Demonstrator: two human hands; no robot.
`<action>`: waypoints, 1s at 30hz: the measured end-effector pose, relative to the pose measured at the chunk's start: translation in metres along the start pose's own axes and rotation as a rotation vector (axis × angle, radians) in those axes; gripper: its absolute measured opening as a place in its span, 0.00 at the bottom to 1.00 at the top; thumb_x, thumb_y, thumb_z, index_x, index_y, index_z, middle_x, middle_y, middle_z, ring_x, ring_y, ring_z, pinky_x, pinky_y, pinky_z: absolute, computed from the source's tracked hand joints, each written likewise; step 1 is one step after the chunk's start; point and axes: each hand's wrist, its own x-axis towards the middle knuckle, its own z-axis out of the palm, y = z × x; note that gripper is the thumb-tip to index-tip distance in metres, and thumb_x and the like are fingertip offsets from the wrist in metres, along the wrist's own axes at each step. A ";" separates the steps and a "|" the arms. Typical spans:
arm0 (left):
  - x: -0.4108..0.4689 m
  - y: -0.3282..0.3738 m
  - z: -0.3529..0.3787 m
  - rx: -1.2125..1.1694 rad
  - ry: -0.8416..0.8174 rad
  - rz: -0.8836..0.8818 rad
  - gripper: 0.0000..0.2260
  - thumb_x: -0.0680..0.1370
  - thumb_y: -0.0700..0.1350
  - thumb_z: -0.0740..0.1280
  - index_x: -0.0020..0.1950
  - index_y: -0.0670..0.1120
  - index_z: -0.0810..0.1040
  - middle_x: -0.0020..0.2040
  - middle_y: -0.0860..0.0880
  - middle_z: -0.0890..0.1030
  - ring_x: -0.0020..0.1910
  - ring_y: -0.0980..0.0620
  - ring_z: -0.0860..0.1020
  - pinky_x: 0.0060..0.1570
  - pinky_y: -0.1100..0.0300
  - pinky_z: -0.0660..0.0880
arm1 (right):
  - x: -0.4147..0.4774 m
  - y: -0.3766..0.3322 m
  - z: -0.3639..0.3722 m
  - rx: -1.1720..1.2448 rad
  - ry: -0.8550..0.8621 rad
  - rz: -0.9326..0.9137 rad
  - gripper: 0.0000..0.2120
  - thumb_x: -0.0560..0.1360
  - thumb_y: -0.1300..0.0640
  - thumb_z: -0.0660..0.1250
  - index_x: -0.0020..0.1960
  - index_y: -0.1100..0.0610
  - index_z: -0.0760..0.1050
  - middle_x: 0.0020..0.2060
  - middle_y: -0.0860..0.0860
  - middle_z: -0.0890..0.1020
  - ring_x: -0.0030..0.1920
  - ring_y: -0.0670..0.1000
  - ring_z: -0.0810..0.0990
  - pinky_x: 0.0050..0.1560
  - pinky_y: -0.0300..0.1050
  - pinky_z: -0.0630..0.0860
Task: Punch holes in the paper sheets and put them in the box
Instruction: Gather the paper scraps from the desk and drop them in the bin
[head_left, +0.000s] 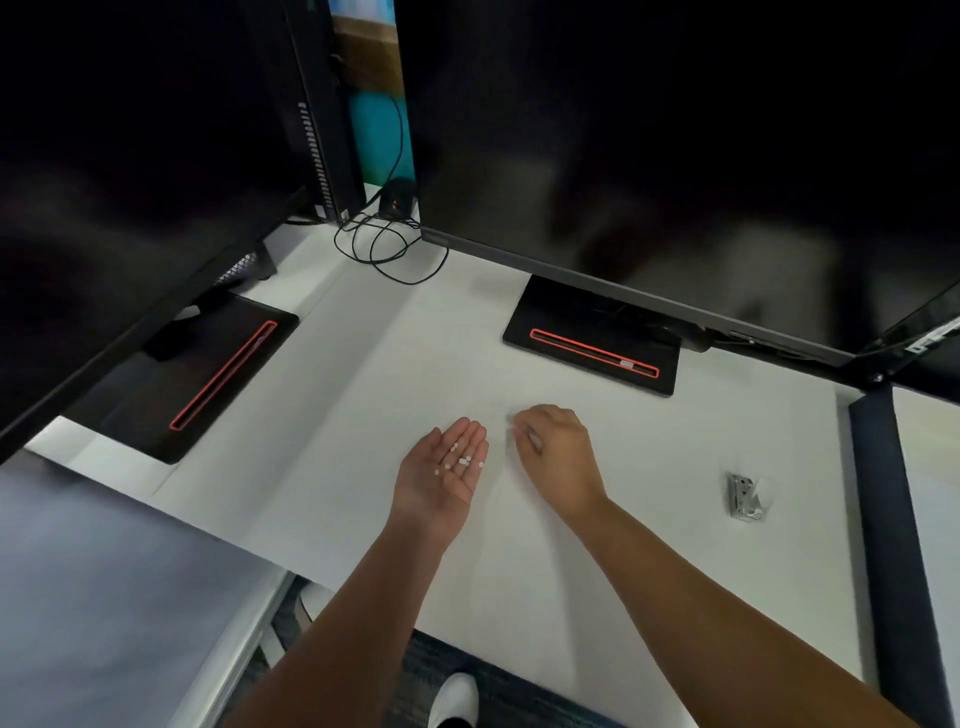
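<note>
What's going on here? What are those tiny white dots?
A person is collecting little white paper dots at a white desk. The left hand lies palm up with several dots resting on it. The right hand is just beside it, fingers curled down toward the desk, perhaps picking up another bit, but blur hides that. A small metal hole punch sits apart on the desk, further right. No sheets or box show.

1 head-worn camera looks steeply down, close over the desk.
</note>
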 end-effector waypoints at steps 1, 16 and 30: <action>-0.003 -0.003 -0.003 -0.002 -0.004 0.000 0.14 0.82 0.43 0.57 0.51 0.34 0.77 0.47 0.39 0.81 0.52 0.45 0.80 0.65 0.52 0.70 | -0.006 -0.005 -0.001 0.024 0.004 0.024 0.07 0.74 0.62 0.64 0.47 0.58 0.81 0.46 0.53 0.83 0.48 0.56 0.78 0.53 0.50 0.74; -0.058 -0.022 -0.064 0.022 -0.039 0.027 0.16 0.80 0.47 0.61 0.32 0.44 0.71 0.26 0.50 0.72 0.25 0.54 0.71 0.44 0.61 0.69 | -0.114 -0.095 -0.012 0.512 -0.173 0.198 0.05 0.75 0.62 0.66 0.45 0.54 0.78 0.43 0.49 0.82 0.45 0.44 0.80 0.47 0.34 0.76; -0.068 0.038 -0.210 0.062 0.183 0.085 0.16 0.80 0.45 0.59 0.31 0.45 0.66 0.24 0.51 0.66 0.22 0.56 0.65 0.25 0.66 0.64 | -0.167 -0.127 0.113 0.364 -0.599 -0.041 0.13 0.77 0.68 0.59 0.57 0.59 0.77 0.54 0.52 0.79 0.52 0.44 0.79 0.55 0.34 0.74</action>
